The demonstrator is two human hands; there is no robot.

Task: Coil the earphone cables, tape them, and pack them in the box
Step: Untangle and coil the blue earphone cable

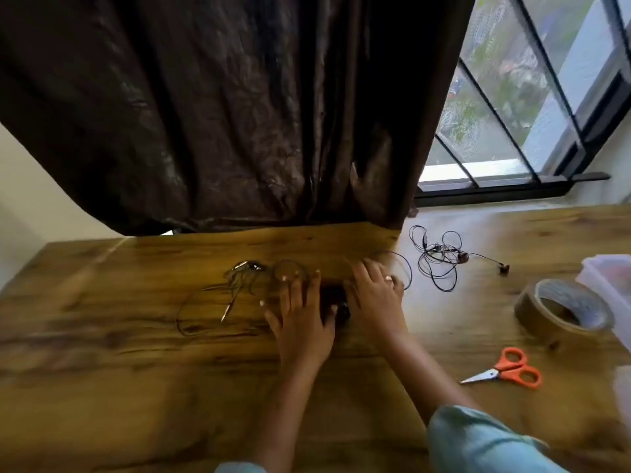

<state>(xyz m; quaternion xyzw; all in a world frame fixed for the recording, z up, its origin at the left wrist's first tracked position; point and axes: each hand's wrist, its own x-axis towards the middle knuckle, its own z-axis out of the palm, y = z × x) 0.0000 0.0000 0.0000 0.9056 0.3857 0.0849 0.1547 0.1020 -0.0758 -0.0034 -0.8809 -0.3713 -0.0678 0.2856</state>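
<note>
Here the wooden table fills the lower part of the view, its far edge meeting a dark curtain with a barred window to the right of it. At the right edge of the surface stands a translucent plastic box, partly cut off by the frame. Just beside it, towards the middle, lies a roll of brown tape, flat on its side. Nearer the front edge, orange-handled scissors lie with blades closed, pointing left. Near the far edge, right of centre, a tangled black earphone cable is spread loose, well apart from both hands. A second earphone cable sprawls left of centre, blurred, its plug lying just left of the left hand. That hand rests palm down with fingers spread and flat. The right hand lies just beside it, fingers also extended over the surface, a ring on one finger. Between the two hands sits a small dark object; what it is cannot be told. A thin cable loop curves out just beyond the right hand's fingertips.
</note>
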